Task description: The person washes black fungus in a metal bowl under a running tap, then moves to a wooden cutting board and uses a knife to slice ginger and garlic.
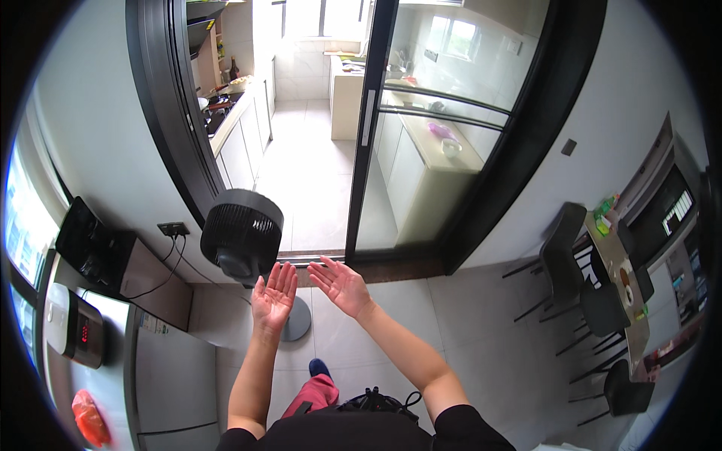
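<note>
My left hand (274, 299) is held out palm up, fingers extended, with nothing in it. Beside it, my right hand (340, 286) is also bare, palm turned up and fingers spread a little. A gap separates the two hands. Just beyond my left hand stands a black pedestal fan (241, 234); its round grey base (297, 320) shows on the floor, partly hidden by my left hand and wrist. Past my fingertips runs the threshold of a black-framed sliding glass door (361, 169), with an opening into a kitchen on its left side.
At left, a refrigerator (176, 377) bears an appliance with a lit red display (84, 334) and a red plastic bag (90, 418). Cords hang from a wall socket (173, 228). On the right, dark chairs (564, 259) line a dining table (636, 338). A kitchen counter (445, 163) shows through the glass.
</note>
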`<control>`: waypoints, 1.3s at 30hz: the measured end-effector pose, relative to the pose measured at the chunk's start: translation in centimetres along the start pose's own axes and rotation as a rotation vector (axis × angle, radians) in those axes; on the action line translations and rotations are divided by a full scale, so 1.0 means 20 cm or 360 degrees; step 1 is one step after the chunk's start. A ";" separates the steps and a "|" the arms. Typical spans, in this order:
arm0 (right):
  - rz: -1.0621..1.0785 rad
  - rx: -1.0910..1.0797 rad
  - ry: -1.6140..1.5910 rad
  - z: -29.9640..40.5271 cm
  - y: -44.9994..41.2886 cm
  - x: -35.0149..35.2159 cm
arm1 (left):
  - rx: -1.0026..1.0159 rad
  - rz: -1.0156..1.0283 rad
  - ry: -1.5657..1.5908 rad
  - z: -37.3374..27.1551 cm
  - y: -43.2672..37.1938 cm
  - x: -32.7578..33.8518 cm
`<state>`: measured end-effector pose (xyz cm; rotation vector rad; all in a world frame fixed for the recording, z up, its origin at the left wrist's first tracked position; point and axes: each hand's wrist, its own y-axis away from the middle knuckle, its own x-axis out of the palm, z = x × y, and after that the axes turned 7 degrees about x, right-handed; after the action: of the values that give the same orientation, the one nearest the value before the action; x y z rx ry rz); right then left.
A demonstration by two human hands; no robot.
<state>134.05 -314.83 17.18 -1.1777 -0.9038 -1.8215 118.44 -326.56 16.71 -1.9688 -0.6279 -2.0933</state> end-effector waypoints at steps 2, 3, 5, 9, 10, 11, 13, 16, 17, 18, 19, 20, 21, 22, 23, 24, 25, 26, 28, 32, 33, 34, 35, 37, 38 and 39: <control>0.0022 -0.0011 0.0026 0.17 -0.14 -0.03 | -0.0045 0.0044 -0.0021 0.03 -0.20 0.08; 0.0030 -0.0025 0.0022 0.24 -0.21 -0.03 | -0.0038 0.0045 -0.0013 0.04 -0.31 0.11; 0.0012 -0.0041 0.0054 0.38 -0.36 -0.04 | -0.0076 0.0092 -0.0021 0.05 -0.53 0.18; -0.0020 -0.0088 0.0033 0.66 -0.65 0.00 | -0.0048 0.0096 -0.0117 0.04 -0.97 0.33; -0.0021 -0.0122 0.0062 0.74 -0.72 0.01 | -0.0038 0.0088 -0.0131 0.06 -1.06 0.39; -0.0021 -0.0154 0.0090 0.82 -0.79 0.02 | -0.0021 0.0094 -0.0165 0.07 -1.17 0.42; -0.0017 -0.0156 0.0058 0.96 -0.94 -0.02 | -0.0022 0.0070 -0.0205 0.08 -1.37 0.48; -0.0012 -0.0111 0.0021 1.15 -1.19 -0.03 | 0.0060 0.0010 -0.0297 0.06 -1.63 0.56; 0.0034 -0.0074 -0.0013 1.21 -1.30 -0.06 | 0.0101 -0.0011 -0.0348 0.04 -1.72 0.58; 0.0062 -0.0010 -0.0040 1.25 -1.41 -0.04 | 0.0153 0.0024 -0.0353 -0.02 -1.81 0.58; 0.0064 0.0043 -0.0055 1.31 -1.51 -0.03 | 0.0171 0.0081 -0.0336 -0.05 -1.90 0.59; 0.0130 0.0093 -0.0060 1.34 -1.63 -0.07 | 0.0218 0.0059 -0.0343 -0.09 -1.95 0.58; 0.0141 0.0147 -0.0061 1.37 -1.74 -0.06 | 0.0289 0.0060 -0.0355 -0.14 -2.01 0.60; 0.0153 0.0207 -0.0067 1.40 -1.84 -0.04 | 0.0344 0.0050 -0.0374 -0.19 -2.07 0.62; 0.0164 0.0271 -0.0072 1.42 -1.94 -0.03 | 0.0402 0.0039 -0.0393 -0.23 -2.12 0.63; 0.0227 0.0327 -0.0088 1.45 -2.06 -0.06 | 0.0462 0.0012 -0.0417 -0.26 -2.17 0.65; 0.0245 0.0385 -0.0092 1.44 -2.17 -0.06 | 0.0519 0.0011 -0.0444 -0.32 -2.19 0.66; 0.0256 0.0446 -0.0116 1.43 -2.28 -0.05 | 0.0572 -0.0013 -0.0472 -0.39 -2.22 0.66; 0.0256 0.0576 -0.0164 1.41 -2.50 -0.01 | 0.0702 -0.0059 -0.0562 -0.49 -2.26 0.69; 0.0413 0.0775 -0.0231 1.34 -2.94 0.08 | 0.0870 -0.0105 -0.0606 -0.71 -2.34 0.70; 0.0446 0.0807 -0.0227 1.30 -3.06 0.10 | 0.0903 -0.0144 -0.0619 -0.78 -2.35 0.71; 0.0479 0.0827 -0.0219 1.28 -3.15 0.13 | 0.0937 -0.0144 -0.0612 -0.83 -2.37 0.71; 0.0512 0.0846 -0.0212 1.25 -3.24 0.16 | 0.0972 -0.0143 -0.0605 -0.88 -2.39 0.70; 0.0530 0.0889 -0.0209 1.24 -3.38 0.19 | 0.0999 -0.0148 -0.0597 -0.93 -2.45 0.72; 0.0529 0.0921 -0.0203 1.22 -3.45 0.20 | 0.1027 -0.0163 -0.0587 -0.95 -2.48 0.73; 0.0513 0.0949 -0.0173 1.24 -3.51 0.20 | 0.1034 -0.0164 -0.0576 -0.96 -2.53 0.74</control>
<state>80.82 -262.68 18.20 -0.9693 -1.1414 -1.1259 78.25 -287.80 22.27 -1.9313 -1.3014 -1.3165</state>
